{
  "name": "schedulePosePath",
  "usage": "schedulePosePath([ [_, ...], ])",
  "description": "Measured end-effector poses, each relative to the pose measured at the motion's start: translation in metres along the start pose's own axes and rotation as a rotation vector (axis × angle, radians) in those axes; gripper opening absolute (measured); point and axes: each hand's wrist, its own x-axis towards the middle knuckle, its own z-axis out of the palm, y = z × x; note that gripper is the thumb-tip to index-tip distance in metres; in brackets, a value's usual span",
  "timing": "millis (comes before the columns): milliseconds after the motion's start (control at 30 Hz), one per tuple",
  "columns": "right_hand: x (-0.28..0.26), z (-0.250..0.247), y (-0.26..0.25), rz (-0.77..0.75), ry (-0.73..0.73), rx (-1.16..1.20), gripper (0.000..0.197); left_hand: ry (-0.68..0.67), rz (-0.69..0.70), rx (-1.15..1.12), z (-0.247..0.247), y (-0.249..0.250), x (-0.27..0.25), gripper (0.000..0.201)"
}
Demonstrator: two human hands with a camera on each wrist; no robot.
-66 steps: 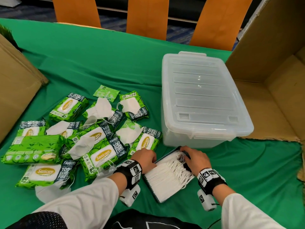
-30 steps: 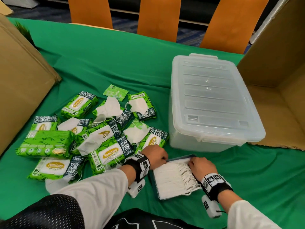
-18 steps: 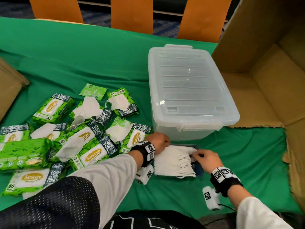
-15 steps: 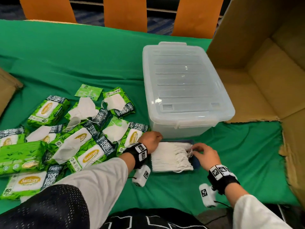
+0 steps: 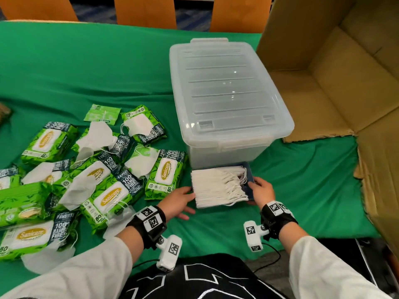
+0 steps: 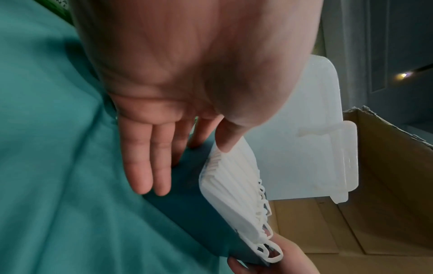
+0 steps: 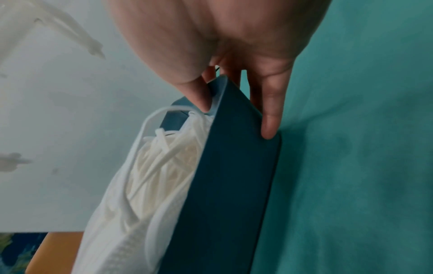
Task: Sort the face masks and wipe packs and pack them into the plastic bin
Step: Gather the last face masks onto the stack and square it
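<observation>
White masks in a dark blue box, framed by both hands in front of the closed bin.

Head view: the stack of face masks point(image 5: 218, 186) fills the blue box point(image 5: 250, 180), which touches the plastic bin point(image 5: 226, 93); its lid point(image 5: 224, 83) is on. The left hand point(image 5: 179, 202) lies with straight fingers at the box's left end; the right hand point(image 5: 262, 190) takes the right end. Wipe packs point(image 5: 108, 190) and loose masks point(image 5: 95, 137) lie mixed on the green cloth point(image 5: 86, 67). Left wrist view: fingers point(image 6: 145, 166) straight, thumb tip on the masks, holding nothing. Right wrist view: thumb and fingers point(image 7: 269, 115) pinch the box wall. Sorting has barely begun, I judge; the lid must come off next.
</observation>
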Motion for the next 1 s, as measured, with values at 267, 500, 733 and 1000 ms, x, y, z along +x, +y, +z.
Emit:
schedulePosePath([
  [267,-0.02,0.006,-0.004,-0.209,0.105,-0.253,0.04,0.016,0.021,-0.043,-0.014,-0.016,-0.02,0.033],
  [500,-0.107,0.054,-0.042,-0.786,-0.066,-0.412,0.032,0.249,0.072,-0.233,-0.073,-0.056,-0.074,0.016],
  [733,-0.157,0.158,-0.035,-0.498,-0.535,-0.257,0.013,0.581,0.138,-0.444,-0.171,-0.093,-0.132,0.013],
  [1000,-0.171,0.265,-0.005,-0.476,-0.708,-0.675,0.025,0.863,0.078,0.245,-0.263,-0.148,-0.167,0.011],
])
